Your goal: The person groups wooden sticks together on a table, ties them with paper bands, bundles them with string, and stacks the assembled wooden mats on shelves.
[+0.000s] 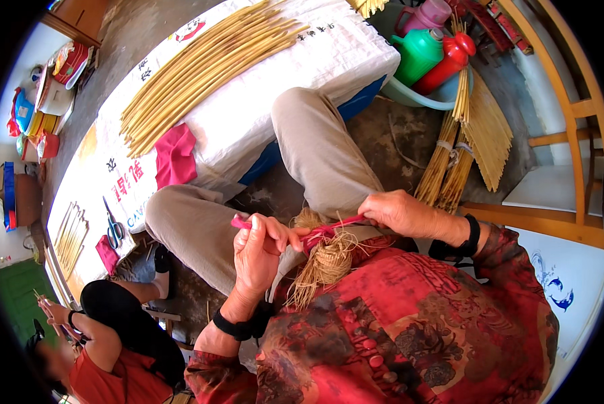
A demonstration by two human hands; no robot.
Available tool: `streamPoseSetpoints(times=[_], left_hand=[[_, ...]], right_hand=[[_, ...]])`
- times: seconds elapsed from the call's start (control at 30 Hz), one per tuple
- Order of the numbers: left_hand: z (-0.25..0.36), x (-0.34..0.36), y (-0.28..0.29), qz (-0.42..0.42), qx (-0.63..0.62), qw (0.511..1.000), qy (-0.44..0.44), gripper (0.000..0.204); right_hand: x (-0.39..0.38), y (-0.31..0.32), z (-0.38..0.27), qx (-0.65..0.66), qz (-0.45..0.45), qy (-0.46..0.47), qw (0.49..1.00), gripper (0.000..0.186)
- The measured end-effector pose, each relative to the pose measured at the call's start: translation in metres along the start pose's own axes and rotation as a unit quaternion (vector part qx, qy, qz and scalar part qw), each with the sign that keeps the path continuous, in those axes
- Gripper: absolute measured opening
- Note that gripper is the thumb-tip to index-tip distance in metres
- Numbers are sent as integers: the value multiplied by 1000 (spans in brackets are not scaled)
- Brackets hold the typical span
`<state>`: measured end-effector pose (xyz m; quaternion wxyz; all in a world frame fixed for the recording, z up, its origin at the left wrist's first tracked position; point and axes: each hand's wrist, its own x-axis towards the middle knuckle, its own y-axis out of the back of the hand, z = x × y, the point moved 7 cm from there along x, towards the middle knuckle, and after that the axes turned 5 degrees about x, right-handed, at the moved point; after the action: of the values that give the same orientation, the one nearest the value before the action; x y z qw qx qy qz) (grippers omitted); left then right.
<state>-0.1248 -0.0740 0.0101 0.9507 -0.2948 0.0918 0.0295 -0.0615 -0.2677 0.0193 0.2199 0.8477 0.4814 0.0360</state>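
I had the left hand (260, 250) and right hand (401, 212) each pinching an end of the pink cord (325, 231), taut over the straw bundle (325, 261) in my lap; I judged uneven pull could slip the cord off the loose fibres

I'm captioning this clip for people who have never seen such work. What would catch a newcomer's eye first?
In the middle, the left hand and the right hand pull a pink strip taut across a straw bundle in the lap. Above, long pale stalks fan over a white-covered table, with a pink cloth at its edge. Top right stand green and red flasks by tied straw sheaves.
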Motion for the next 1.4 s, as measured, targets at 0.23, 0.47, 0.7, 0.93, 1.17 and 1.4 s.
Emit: streamPoseSetpoints(times=[0.23,0.47,0.7,0.93,1.17,1.4], left_hand=[[-15,10,-20,-91,29,993,69,37],[-16,14,-23,-86,-37,992,87,41],[-11,19,-31,-146,-115,977,103,45],[-14,20,-25,-131,-123,976,124,42],[-25,21,-21,-101,-108,978,150,40],[-24,27,-6,-36,-104,984,137,38]], right_hand=[[38,9,-31,337,54,61,938,13],[53,-20,-26,617,-10,-76,783,21],[46,-27,-31,554,-95,-97,822,22],[46,-5,-29,567,38,-24,823,31],[32,-7,-16,470,-23,-113,875,32],[18,-11,-13,537,-75,-87,836,24]])
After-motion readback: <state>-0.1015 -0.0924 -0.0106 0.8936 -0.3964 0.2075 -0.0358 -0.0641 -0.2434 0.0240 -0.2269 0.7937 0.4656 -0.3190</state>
